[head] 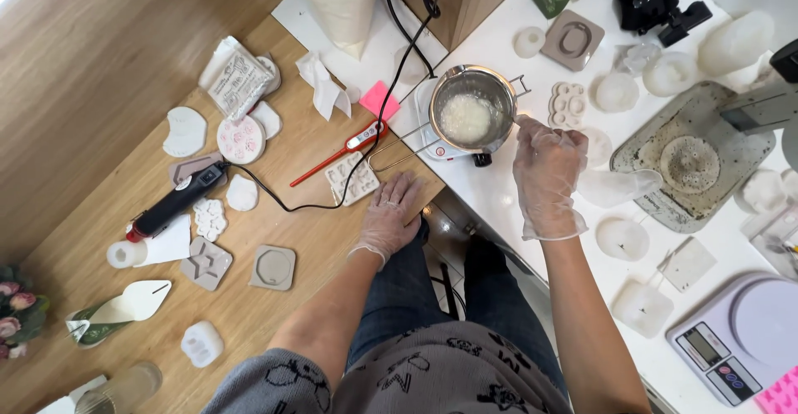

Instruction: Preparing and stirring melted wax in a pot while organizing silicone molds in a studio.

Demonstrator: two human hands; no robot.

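- Wax (465, 119) lies pale and half-melted in the metal pot (492, 87) on a small heater at the white counter's edge.
- Gloved right hand (544, 173) pinches a thin stirrer, barely visible, at the pot's rim; judged mid-stir, needing slow circles.
- Gloved left hand (389, 214) rests flat, fingers spread, on the wooden table (274, 314) beside a white mould (352, 179).

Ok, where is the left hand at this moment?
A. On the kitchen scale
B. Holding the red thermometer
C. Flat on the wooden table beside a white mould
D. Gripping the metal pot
C: the gloved left hand lies palm down on the wooden table, just right of the white mould, holding nothing.
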